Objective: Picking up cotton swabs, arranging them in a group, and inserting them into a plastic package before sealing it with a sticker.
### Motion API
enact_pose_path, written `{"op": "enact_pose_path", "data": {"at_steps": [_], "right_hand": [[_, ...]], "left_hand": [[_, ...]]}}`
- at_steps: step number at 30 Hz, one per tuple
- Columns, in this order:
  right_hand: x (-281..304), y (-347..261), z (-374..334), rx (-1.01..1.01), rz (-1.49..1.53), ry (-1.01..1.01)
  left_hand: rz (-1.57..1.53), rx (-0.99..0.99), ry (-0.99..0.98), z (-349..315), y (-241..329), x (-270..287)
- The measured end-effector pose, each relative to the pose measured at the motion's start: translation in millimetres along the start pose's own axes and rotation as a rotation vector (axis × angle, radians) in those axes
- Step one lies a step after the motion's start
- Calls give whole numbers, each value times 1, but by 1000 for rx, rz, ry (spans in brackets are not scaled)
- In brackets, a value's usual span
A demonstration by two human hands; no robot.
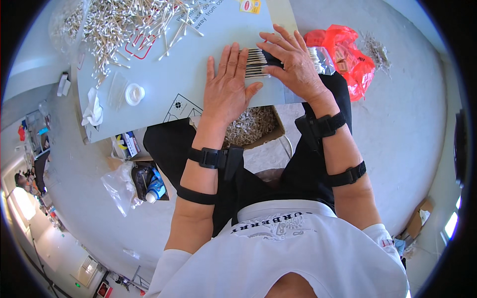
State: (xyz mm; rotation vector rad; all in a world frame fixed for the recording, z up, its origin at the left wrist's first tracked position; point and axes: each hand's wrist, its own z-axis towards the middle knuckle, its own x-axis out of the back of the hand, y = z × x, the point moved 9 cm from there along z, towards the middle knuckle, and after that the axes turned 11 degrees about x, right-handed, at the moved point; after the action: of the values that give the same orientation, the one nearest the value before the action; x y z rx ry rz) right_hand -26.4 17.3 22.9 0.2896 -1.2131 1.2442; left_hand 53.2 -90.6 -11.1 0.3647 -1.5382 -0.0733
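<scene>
A row of cotton swabs [256, 70] lies side by side between my hands on the light table board [164, 84]. My left hand [226, 94] rests flat at the row's left end, fingers stretched out and thumb apart. Over the row's right part spreads my right hand [298, 69], its fingers apart and its thumb touching the swabs. A dark strip shows among the swabs under that hand, partly hidden by it. More swabs in a clear plastic bag [325, 62] stick out to the right of my right hand.
A big pile of loose swabs [124, 30] covers the table's far left. Near it are a small white round container [134, 94] and a crumpled tissue [93, 109]. Under the front edge stands a cardboard box [271, 131] of swabs. A red plastic bag [360, 74] sits at the right.
</scene>
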Motion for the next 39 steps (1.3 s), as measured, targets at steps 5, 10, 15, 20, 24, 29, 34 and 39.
{"op": "enact_pose_path", "data": {"at_steps": [5,10,15,20,24,29,34,39], "right_hand": [[5,11,-1,-46,31,43],[6,0,5,3,14,51],[-1,-6,8,47,-50,-20],[-7,-9,13,94,-73,-97],[-16,-6,16,132,-52,-176],[-13,-4,19,149,54,-159],[1,0,16,125,54,-95],[23,7,9,105,70,-23]], "left_hand": [[-11,-6,13,1,-1,0],[-39,-5,42,0,-2,1],[-14,-17,47,0,-1,0],[10,-15,50,0,0,1],[-10,-13,56,0,1,2],[-19,-14,66,0,1,2],[-37,-7,87,-1,0,5],[-77,-12,87,-1,0,8]]}}
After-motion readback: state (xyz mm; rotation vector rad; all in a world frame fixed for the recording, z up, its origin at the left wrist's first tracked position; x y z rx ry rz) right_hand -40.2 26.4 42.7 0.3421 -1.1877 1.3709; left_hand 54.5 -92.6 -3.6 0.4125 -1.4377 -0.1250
